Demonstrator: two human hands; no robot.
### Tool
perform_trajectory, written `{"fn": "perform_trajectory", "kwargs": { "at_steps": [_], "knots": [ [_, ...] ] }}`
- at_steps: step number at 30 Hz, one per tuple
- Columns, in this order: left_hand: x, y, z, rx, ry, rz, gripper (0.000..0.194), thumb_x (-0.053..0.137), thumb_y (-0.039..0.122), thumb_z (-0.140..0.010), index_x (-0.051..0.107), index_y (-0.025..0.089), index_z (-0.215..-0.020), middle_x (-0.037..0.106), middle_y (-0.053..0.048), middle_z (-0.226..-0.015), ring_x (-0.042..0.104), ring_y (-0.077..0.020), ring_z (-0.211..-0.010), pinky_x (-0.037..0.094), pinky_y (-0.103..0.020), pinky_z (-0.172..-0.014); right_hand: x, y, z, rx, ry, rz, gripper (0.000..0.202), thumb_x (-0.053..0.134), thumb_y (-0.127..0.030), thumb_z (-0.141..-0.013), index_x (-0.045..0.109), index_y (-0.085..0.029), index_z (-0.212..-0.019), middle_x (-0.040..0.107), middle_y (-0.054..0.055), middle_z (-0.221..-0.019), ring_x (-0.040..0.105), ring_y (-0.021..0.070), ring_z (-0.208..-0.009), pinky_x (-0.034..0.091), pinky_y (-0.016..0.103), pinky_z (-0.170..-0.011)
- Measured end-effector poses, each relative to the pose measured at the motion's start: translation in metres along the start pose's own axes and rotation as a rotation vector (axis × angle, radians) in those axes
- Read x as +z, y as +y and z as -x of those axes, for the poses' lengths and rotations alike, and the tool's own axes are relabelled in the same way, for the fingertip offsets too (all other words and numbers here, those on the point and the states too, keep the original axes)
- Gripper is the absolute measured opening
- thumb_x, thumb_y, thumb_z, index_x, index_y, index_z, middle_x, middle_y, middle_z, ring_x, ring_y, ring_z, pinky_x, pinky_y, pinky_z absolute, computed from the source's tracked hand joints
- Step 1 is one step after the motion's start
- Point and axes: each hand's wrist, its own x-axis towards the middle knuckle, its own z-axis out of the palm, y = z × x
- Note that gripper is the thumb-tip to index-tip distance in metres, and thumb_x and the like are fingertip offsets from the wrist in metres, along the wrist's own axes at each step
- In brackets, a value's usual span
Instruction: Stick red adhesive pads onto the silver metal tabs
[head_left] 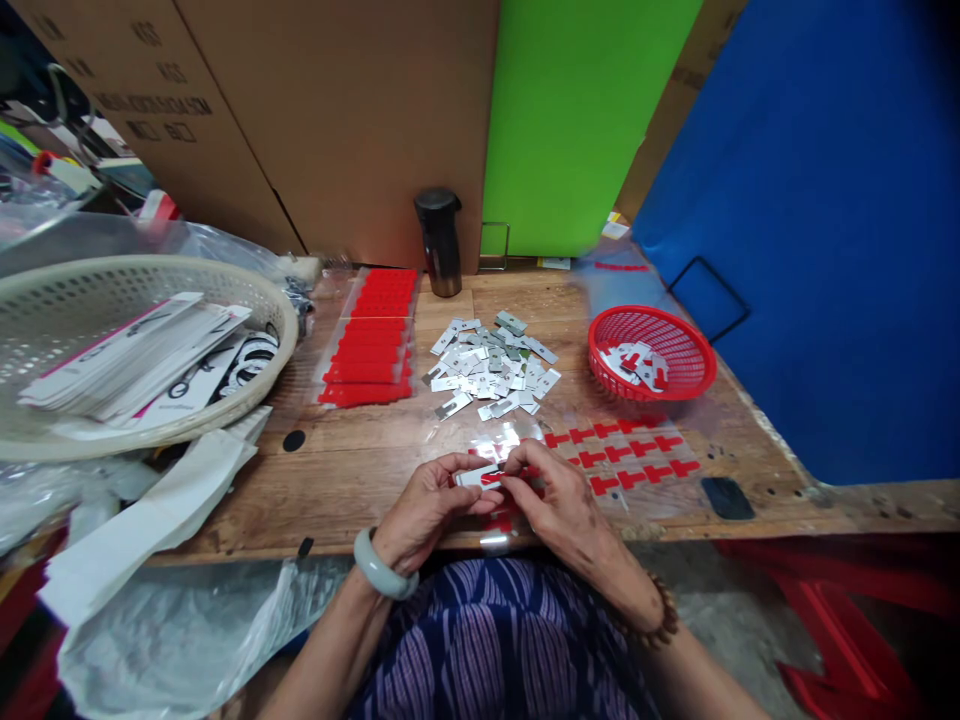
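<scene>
Near the table's front edge, my left hand [427, 500] pinches a small flat metal plate [472, 477] by its left end. Fingers of my right hand [559, 495] close on a small red sticker [493, 479] lying over the plate's right end. How much of it is stuck down is hidden by the fingertips. Under and beside my hands lies a clear sheet of red T-shaped stickers [616, 453]. Just beyond is a loose pile of similar silvery plates [491, 360]. A red plastic basket [690, 350] on the right holds several plates with red pieces on them.
Left of the pile lie stacked sheets of red strips [371, 340]. A dark bottle [441, 245] stands by the cardboard [360, 120]. A large pale basket [281, 300] with printed cards fills the left side. Green [577, 120] and blue panels [810, 250] rise behind and right.
</scene>
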Motion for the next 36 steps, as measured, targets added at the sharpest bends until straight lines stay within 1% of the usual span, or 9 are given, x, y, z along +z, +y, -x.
{"fn": "perform_trajectory", "kwargs": {
  "at_steps": [9, 16, 24, 36],
  "knots": [
    [0.0003, -0.0001, 0.0013, 0.005, 0.008, -0.015, 0.042, 0.073, 0.013, -0.063, 0.057, 0.009, -0.101, 0.073, -0.01, -0.074, 0.07, -0.015, -0.068, 0.052, -0.021, -0.07, -0.001, -0.0031, -0.0009, 0.021, -0.002, -0.008, 0.012, 0.047, -0.009, -0.079, 0.049, -0.02, -0.076, 0.053, -0.001, -0.074, 0.051, 0.0125, -0.068, 0.04, 0.022, -0.059],
    [-0.0005, -0.0005, 0.0004, 0.009, 0.027, -0.033, 0.042, 0.075, 0.014, -0.061, 0.058, 0.01, -0.1, 0.073, -0.01, -0.074, 0.07, -0.0153, -0.068, 0.052, -0.021, -0.071, -0.0002, -0.0004, 0.0, 0.017, 0.0, -0.014, 0.012, 0.047, -0.01, -0.079, 0.05, -0.021, -0.077, 0.054, -0.001, -0.074, 0.051, 0.0124, -0.068, 0.04, 0.022, -0.059],
    [0.0003, 0.0001, 0.0001, 0.001, 0.04, -0.045, 0.04, 0.071, 0.011, -0.063, 0.058, 0.01, -0.1, 0.073, -0.011, -0.074, 0.07, -0.0161, -0.068, 0.052, -0.022, -0.071, -0.0006, -0.0023, -0.0009, 0.036, 0.002, -0.019, 0.011, 0.048, -0.01, -0.078, 0.05, -0.02, -0.075, 0.054, -0.001, -0.073, 0.052, 0.0125, -0.067, 0.04, 0.022, -0.059],
    [-0.0002, -0.0002, -0.001, 0.016, 0.015, -0.05, 0.044, 0.073, 0.013, -0.063, 0.056, 0.009, -0.103, 0.073, -0.011, -0.075, 0.069, -0.0144, -0.067, 0.052, -0.021, -0.069, 0.0016, -0.0008, -0.0014, 0.01, 0.019, -0.004, 0.011, 0.049, -0.009, -0.078, 0.048, -0.02, -0.075, 0.053, -0.001, -0.072, 0.05, 0.0123, -0.067, 0.038, 0.022, -0.059]
  ]
}}
